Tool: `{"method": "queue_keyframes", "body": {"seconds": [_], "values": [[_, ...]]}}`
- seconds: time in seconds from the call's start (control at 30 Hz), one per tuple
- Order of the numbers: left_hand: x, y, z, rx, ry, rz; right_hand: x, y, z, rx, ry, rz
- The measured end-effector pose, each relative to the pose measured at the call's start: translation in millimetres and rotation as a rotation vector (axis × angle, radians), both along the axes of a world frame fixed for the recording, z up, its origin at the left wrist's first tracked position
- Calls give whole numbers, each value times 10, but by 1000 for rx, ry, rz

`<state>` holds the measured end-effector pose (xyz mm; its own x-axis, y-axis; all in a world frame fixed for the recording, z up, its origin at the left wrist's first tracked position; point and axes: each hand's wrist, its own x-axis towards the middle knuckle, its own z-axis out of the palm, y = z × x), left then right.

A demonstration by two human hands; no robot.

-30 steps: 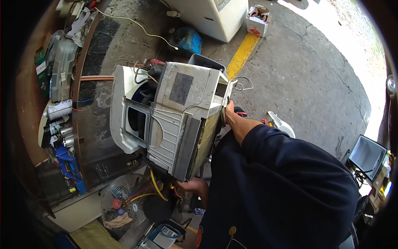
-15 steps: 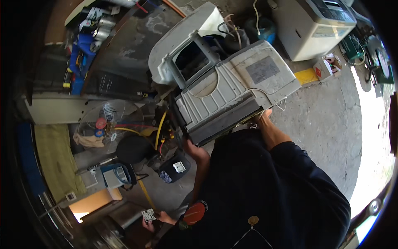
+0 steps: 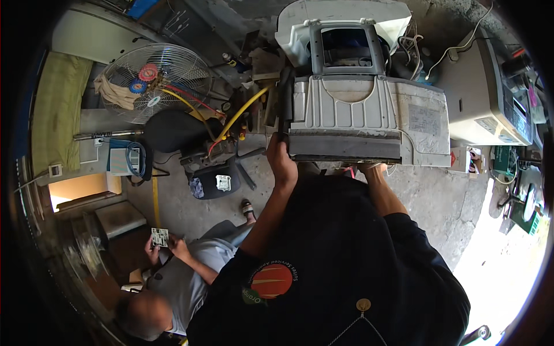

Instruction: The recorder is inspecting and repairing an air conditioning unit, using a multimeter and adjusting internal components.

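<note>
A large off-white plastic appliance casing (image 3: 352,112), with moulded ribs and a grey frame around a square opening, is held in front of my body. A dark strip (image 3: 346,147) runs along its near edge. My left hand (image 3: 281,163) grips the near left corner, its fingers partly behind the edge. My right hand (image 3: 375,169) holds the near edge from below, right of the middle; most of its fingers are hidden. Loose white wire hangs by the casing's right side.
A round fan guard (image 3: 190,63) with gauges and hoses is at left. Nearby is a black stool (image 3: 210,187). A co-worker (image 3: 202,259) at lower left holds a small board (image 3: 160,237). A white appliance (image 3: 476,98) and a small box (image 3: 466,160) stand at right.
The casing has gone from slanted to nearly level in view, sitting farther right. The whole scene has turned with my head, and more of the co-worker shows. Both my hands keep their hold.
</note>
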<state>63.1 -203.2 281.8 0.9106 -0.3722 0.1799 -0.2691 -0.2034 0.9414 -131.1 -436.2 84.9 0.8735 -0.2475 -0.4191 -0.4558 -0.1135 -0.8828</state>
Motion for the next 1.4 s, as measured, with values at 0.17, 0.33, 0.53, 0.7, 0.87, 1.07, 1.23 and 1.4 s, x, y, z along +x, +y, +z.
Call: {"method": "queue_keyframes", "body": {"seconds": [0.17, 0.33, 0.53, 0.7, 0.87, 1.07, 1.23, 1.4], "values": [[-81, 111, -166, 14, -42, -61, -88, 253, 172, 301, -60, -436], [35, 61, -326, 95, -209, -54, 188, 391, 308, 1424, -389, -1844], [78, 73, 1, -131, 145, -150, 107, 455, -409, 1433, -551, -1888], [317, 316, 98, -317, 685, -440, -185, 576, -1058, 1166, -717, -1753], [796, 593, 56, -210, 756, -848, -343, 1168, -707, 566, -454, -1814], [1024, 530, 98, -70, 670, -1081, -525, 2274, -471, 540, -209, -1858], [760, 559, 352, -2, 344, -917, -1150, 3902, -1293, 701, -195, -1872], [753, 533, 483, 50, -478, -874, -1014, 5004, -1219, 856, 421, -1905]]}}
